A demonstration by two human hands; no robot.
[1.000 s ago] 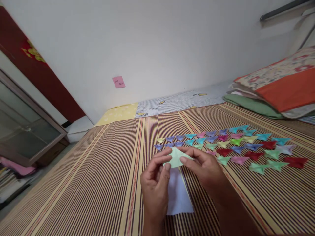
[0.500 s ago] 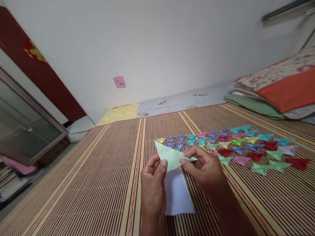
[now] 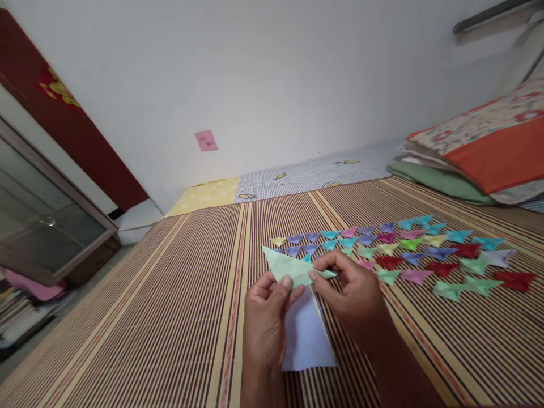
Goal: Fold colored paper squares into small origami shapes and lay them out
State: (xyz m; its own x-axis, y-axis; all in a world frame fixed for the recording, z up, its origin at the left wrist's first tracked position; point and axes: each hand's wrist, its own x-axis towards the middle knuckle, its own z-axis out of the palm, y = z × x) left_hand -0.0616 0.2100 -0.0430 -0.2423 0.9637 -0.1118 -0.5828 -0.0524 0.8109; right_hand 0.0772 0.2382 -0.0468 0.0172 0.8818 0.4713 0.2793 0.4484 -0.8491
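A pale green folded paper [image 3: 285,265], roughly triangular with a pointed upper left corner, is held up between both hands. My left hand [image 3: 267,311] pinches its lower edge, thumb in front and fingers behind. My right hand [image 3: 351,286] grips the narrow right end between thumb and forefinger. Below the hands, a pale lilac sheet of paper [image 3: 308,340] lies on the striped mat, its upper part hidden behind the left hand and the folded piece.
Rows of small folded paper shapes [image 3: 412,258] in many colours lie on the striped mat [image 3: 170,317] to the right. Folded bedding [image 3: 488,164] is stacked at the back right. A white wall [image 3: 272,85] stands behind, and a glass-fronted cabinet [image 3: 51,209] is at the left.
The green paper has moved slightly left and its lower part now looks narrower. My left fingers have shifted, with a fingertip showing below the paper. The right hand has moved slightly left.
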